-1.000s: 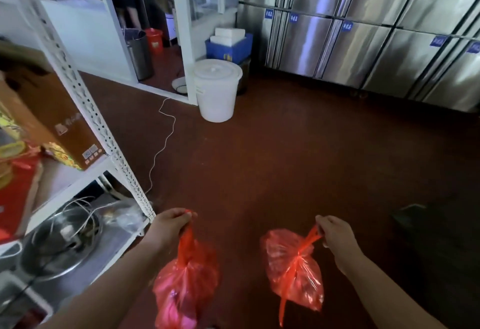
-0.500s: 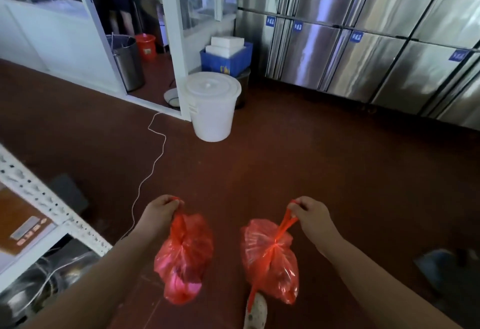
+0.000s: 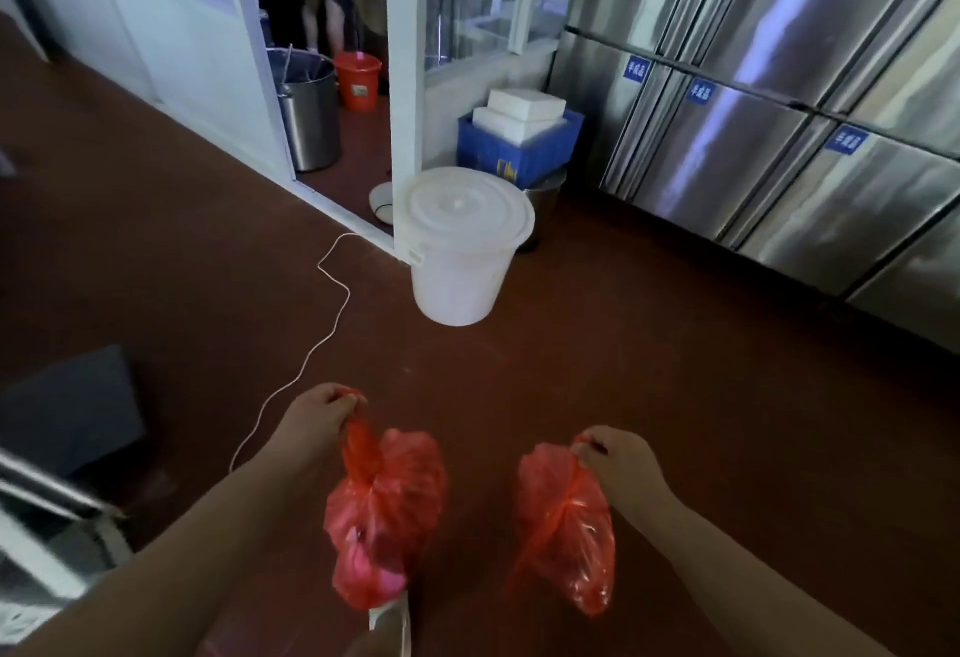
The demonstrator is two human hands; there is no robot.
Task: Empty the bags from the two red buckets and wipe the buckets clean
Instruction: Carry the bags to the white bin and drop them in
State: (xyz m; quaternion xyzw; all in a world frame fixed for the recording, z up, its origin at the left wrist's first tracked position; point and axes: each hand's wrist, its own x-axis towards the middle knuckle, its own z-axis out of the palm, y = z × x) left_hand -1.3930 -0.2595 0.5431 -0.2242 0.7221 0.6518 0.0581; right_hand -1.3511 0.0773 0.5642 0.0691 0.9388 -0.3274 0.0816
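**Two red bags held above the floor**

Much is cut off or unclear. A person beyond the doorway shows only as legs and dark clothing, the rest lost past the top edge. The shelf (image 3: 47,516) at lower left is a blur of pale metal, and the dark block beside it cannot be identified. What the bags contain is not readable through the plastic (the left one shows a pinkish mass low down). A shoe (image 3: 389,625) peeks out under the left bag, partly covered by it.

The left hand (image 3: 317,422) has its fingers curled tight around the gathered neck of the left bag (image 3: 387,516), which hangs free. The right hand (image 3: 621,464) pinches the knotted top of the right bag (image 3: 566,526) the same way, fingers closed on it.

One red bucket (image 3: 357,79) stands beyond the doorway, beside a steel pot (image 3: 309,121). A lidded white bucket (image 3: 462,246) sits nearer, with a cord (image 3: 332,303) trailing across the floor.
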